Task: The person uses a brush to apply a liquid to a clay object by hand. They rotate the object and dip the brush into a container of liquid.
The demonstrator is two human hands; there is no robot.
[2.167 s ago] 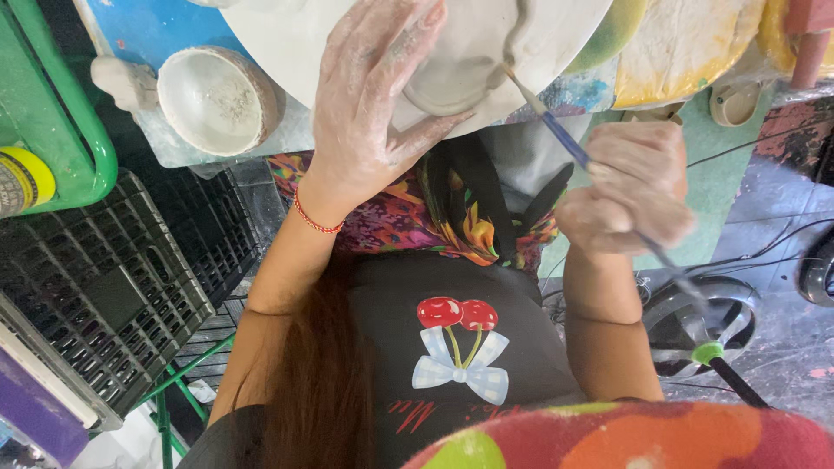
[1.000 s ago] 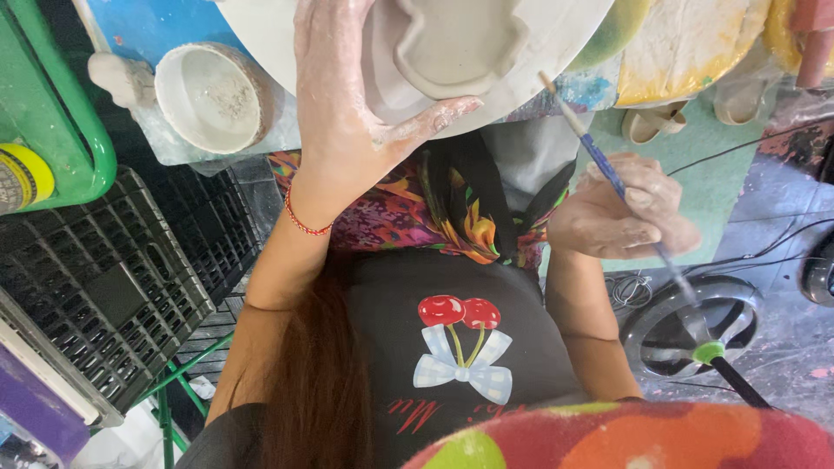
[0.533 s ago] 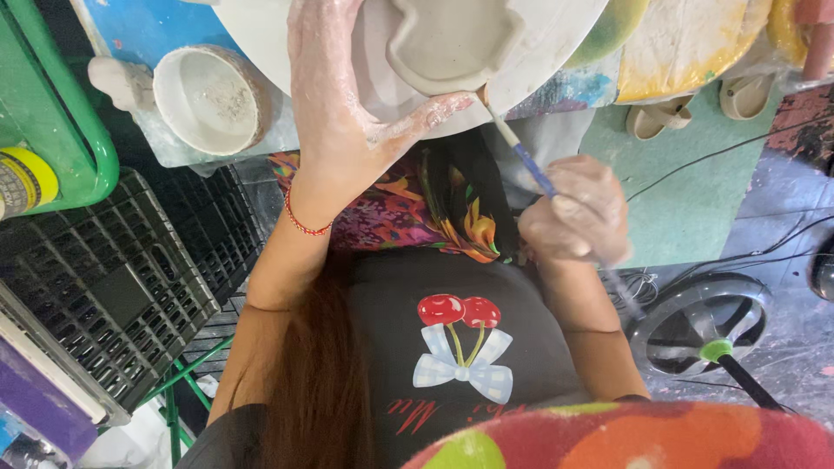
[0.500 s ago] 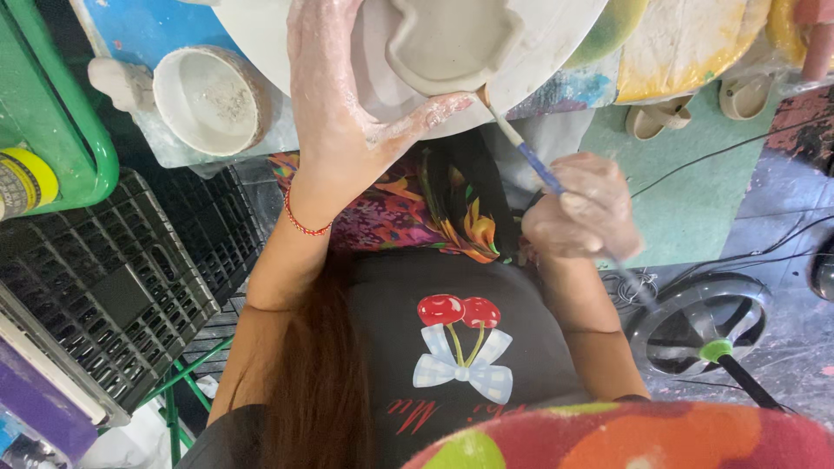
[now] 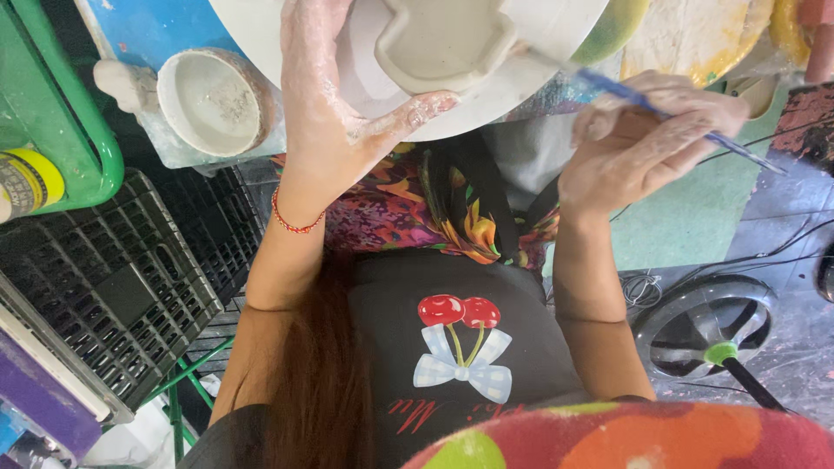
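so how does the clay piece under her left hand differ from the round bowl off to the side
The clay piece has a lobed, notched outline; the round bowl is a plain circle. The clay piece lies on a white disc with the left hand beside it and a brush, held by the right hand, reaching its edge; the round bowl sits untouched on a blue surface. Both are pale, unglazed-looking and shallow.

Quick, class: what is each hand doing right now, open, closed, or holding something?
Left hand: open, fingers spread flat on the white clay piece.
Right hand: closed on a thin blue-handled tool.
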